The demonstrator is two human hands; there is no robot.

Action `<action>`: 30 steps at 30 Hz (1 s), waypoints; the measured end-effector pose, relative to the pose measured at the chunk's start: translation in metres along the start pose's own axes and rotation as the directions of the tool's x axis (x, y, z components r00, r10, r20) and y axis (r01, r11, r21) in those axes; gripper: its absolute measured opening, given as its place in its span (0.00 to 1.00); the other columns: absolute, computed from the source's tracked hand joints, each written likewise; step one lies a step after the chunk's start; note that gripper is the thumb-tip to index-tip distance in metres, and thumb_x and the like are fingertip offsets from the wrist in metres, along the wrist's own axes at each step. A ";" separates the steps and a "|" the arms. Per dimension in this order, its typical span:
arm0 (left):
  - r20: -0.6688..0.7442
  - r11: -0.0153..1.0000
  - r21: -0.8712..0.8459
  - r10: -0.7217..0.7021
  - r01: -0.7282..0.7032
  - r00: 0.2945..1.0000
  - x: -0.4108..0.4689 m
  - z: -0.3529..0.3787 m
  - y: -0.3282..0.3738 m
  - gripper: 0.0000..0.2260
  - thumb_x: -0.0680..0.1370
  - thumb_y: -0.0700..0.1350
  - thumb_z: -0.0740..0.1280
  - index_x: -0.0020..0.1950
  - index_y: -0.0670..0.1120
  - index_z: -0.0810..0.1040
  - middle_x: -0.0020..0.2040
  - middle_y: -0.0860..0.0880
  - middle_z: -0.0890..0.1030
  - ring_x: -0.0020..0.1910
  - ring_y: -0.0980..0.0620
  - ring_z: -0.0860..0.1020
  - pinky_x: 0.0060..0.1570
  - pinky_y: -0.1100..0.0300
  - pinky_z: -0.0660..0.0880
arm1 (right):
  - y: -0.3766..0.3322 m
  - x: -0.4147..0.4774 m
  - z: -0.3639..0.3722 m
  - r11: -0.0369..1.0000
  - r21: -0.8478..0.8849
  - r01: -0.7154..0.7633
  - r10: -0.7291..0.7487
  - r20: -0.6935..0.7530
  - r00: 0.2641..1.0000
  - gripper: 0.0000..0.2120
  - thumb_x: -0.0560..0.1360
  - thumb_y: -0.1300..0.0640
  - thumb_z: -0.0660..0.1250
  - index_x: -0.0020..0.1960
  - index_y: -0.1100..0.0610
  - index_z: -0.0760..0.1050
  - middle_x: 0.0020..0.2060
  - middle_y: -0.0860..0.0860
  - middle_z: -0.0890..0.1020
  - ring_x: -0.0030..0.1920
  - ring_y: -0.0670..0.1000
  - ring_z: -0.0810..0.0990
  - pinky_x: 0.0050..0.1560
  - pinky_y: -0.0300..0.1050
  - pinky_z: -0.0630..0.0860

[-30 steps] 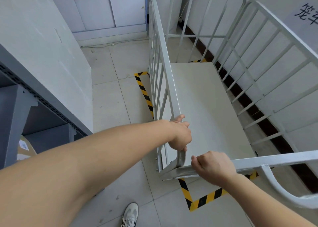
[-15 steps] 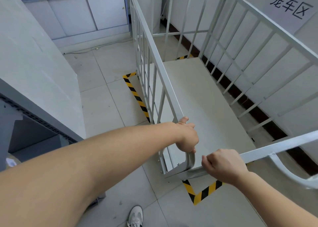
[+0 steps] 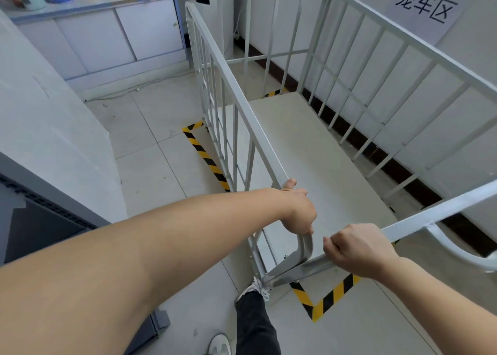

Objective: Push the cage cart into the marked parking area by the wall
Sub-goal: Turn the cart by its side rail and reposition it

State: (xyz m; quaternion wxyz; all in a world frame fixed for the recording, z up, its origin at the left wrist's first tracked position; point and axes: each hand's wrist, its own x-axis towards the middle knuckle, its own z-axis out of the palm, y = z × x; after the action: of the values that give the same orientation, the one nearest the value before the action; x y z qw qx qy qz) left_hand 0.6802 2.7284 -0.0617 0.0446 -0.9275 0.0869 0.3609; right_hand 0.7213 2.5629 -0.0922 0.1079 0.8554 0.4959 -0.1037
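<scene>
Both hands are wrapped tight on the cage cart [image 3: 317,150]: left hand [image 3: 297,210] on its side rail, right hand [image 3: 357,249] at 5 o'clock on the near rail, striped floor tape [image 3: 325,299] underneath.

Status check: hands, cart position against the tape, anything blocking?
Left hand and right hand both gripping the near corner rails. Cage cart inside the yellow-black tape, alongside the wall. Foot raised at the cart's corner; nothing blocking.
</scene>
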 end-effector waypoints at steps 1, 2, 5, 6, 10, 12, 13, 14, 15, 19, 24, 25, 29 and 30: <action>0.000 1.000 0.005 0.000 0.000 1.000 0.000 0.000 0.000 0.20 0.83 0.53 0.50 0.62 0.43 0.75 0.65 0.44 0.74 0.72 0.39 0.57 0.71 0.35 0.43 | 0.000 0.000 0.000 1.000 -0.001 -0.001 0.001 0.000 1.000 0.28 0.78 0.44 0.47 0.30 0.59 0.71 0.27 0.53 0.77 0.26 0.50 0.73 0.31 0.43 0.72; -0.003 1.000 0.009 0.000 0.000 1.000 0.000 0.000 0.000 0.20 0.83 0.53 0.50 0.62 0.43 0.75 0.65 0.44 0.73 0.72 0.39 0.57 0.71 0.35 0.43 | -0.001 -0.001 -0.001 1.000 -0.002 -0.003 0.003 -0.001 1.000 0.27 0.78 0.44 0.46 0.29 0.58 0.69 0.27 0.53 0.76 0.26 0.49 0.71 0.31 0.42 0.70; -0.017 1.000 0.000 -0.001 0.001 1.000 0.001 0.000 -0.001 0.20 0.83 0.53 0.50 0.62 0.43 0.74 0.65 0.44 0.73 0.72 0.39 0.57 0.71 0.34 0.44 | -0.003 0.000 -0.002 1.000 -0.007 -0.009 0.009 -0.010 1.000 0.27 0.78 0.44 0.46 0.28 0.58 0.65 0.25 0.52 0.72 0.26 0.50 0.69 0.30 0.43 0.68; -0.021 1.000 -0.008 -0.001 0.000 1.000 0.001 0.001 -0.002 0.20 0.83 0.53 0.50 0.62 0.43 0.75 0.64 0.44 0.73 0.72 0.39 0.57 0.71 0.34 0.44 | -0.003 0.001 -0.002 1.000 -0.007 -0.009 0.009 -0.011 1.000 0.26 0.78 0.44 0.47 0.28 0.58 0.65 0.25 0.52 0.72 0.26 0.50 0.69 0.31 0.43 0.68; -0.026 1.000 -0.006 0.008 -0.008 1.000 0.001 0.002 -0.005 0.19 0.83 0.53 0.51 0.59 0.43 0.75 0.62 0.44 0.75 0.71 0.39 0.59 0.70 0.34 0.45 | -0.002 0.003 0.000 1.000 -0.024 -0.006 0.006 -0.023 1.000 0.27 0.78 0.44 0.47 0.28 0.58 0.65 0.23 0.51 0.71 0.25 0.50 0.69 0.30 0.44 0.71; -0.031 1.000 0.008 0.012 -0.012 0.999 0.000 0.001 -0.001 0.19 0.83 0.53 0.50 0.59 0.43 0.75 0.61 0.45 0.75 0.70 0.40 0.60 0.70 0.34 0.46 | 0.001 0.001 0.001 1.000 -0.024 -0.007 0.006 -0.017 1.000 0.27 0.78 0.44 0.47 0.27 0.58 0.66 0.23 0.51 0.71 0.24 0.50 0.70 0.30 0.45 0.72; -0.031 1.000 0.009 0.017 -0.017 0.999 0.000 0.002 0.001 0.19 0.83 0.53 0.50 0.60 0.43 0.75 0.61 0.45 0.75 0.70 0.40 0.60 0.70 0.34 0.46 | 0.002 -0.001 0.003 1.000 -0.025 -0.005 0.004 -0.011 1.000 0.27 0.78 0.44 0.47 0.27 0.58 0.66 0.23 0.51 0.71 0.24 0.49 0.70 0.30 0.45 0.72; -0.033 1.000 0.006 0.024 -0.023 0.999 -0.001 0.002 0.004 0.20 0.83 0.53 0.51 0.60 0.43 0.75 0.62 0.45 0.75 0.70 0.40 0.60 0.70 0.34 0.46 | 0.002 -0.003 0.004 1.000 -0.025 -0.003 0.003 -0.007 1.000 0.27 0.78 0.44 0.47 0.28 0.58 0.67 0.23 0.51 0.71 0.24 0.49 0.70 0.30 0.45 0.72; -0.038 1.000 0.004 0.028 -0.028 0.999 -0.001 0.002 0.005 0.20 0.83 0.53 0.51 0.60 0.43 0.75 0.62 0.45 0.75 0.70 0.40 0.60 0.70 0.34 0.46 | 0.002 -0.004 0.004 1.000 -0.018 -0.003 0.003 -0.005 1.000 0.27 0.78 0.44 0.47 0.28 0.58 0.68 0.23 0.51 0.71 0.24 0.49 0.70 0.30 0.45 0.73; -0.045 1.000 -0.013 0.014 -0.014 0.999 -0.002 0.002 -0.003 0.19 0.83 0.53 0.51 0.59 0.43 0.76 0.61 0.45 0.75 0.70 0.40 0.60 0.70 0.35 0.46 | -0.001 0.001 0.003 1.000 -0.018 0.001 -0.001 -0.015 1.000 0.27 0.78 0.44 0.47 0.27 0.58 0.65 0.23 0.51 0.71 0.25 0.51 0.72 0.31 0.46 0.73; -0.040 1.000 0.001 0.026 -0.026 0.999 0.002 0.003 -0.004 0.19 0.83 0.53 0.50 0.58 0.43 0.76 0.60 0.45 0.75 0.69 0.40 0.60 0.70 0.34 0.46 | -0.003 0.001 0.000 1.000 -0.013 -0.001 0.001 -0.006 1.000 0.26 0.78 0.45 0.47 0.26 0.57 0.63 0.23 0.50 0.69 0.25 0.51 0.70 0.31 0.45 0.70; -0.040 1.000 0.003 0.031 -0.031 0.999 0.001 0.004 -0.003 0.19 0.83 0.53 0.50 0.58 0.43 0.76 0.60 0.45 0.75 0.69 0.40 0.60 0.70 0.34 0.46 | -0.003 0.000 -0.001 1.000 -0.009 -0.003 0.003 0.000 1.000 0.26 0.79 0.45 0.47 0.26 0.57 0.63 0.23 0.50 0.69 0.25 0.51 0.70 0.31 0.45 0.70; -0.045 0.999 0.003 0.038 -0.037 0.998 0.001 0.003 -0.001 0.20 0.83 0.53 0.50 0.59 0.43 0.76 0.60 0.44 0.75 0.68 0.40 0.61 0.69 0.33 0.46 | -0.003 -0.003 -0.002 1.000 -0.009 0.000 0.000 0.011 1.000 0.26 0.79 0.45 0.47 0.26 0.56 0.62 0.22 0.50 0.68 0.26 0.51 0.70 0.32 0.45 0.71; -0.048 0.999 -0.004 0.037 -0.037 0.998 0.001 0.003 -0.001 0.20 0.83 0.53 0.50 0.59 0.43 0.76 0.60 0.44 0.75 0.68 0.40 0.61 0.69 0.33 0.46 | -0.003 -0.002 -0.003 1.000 -0.007 0.001 -0.001 0.012 1.000 0.26 0.79 0.45 0.47 0.26 0.56 0.62 0.22 0.50 0.68 0.25 0.51 0.70 0.32 0.45 0.71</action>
State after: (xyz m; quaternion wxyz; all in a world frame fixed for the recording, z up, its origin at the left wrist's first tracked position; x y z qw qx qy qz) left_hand 0.6792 2.7299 -0.0649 0.0337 -0.9343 0.1042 0.3393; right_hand 0.7177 2.5632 -0.0892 0.1138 0.8542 0.4959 -0.1071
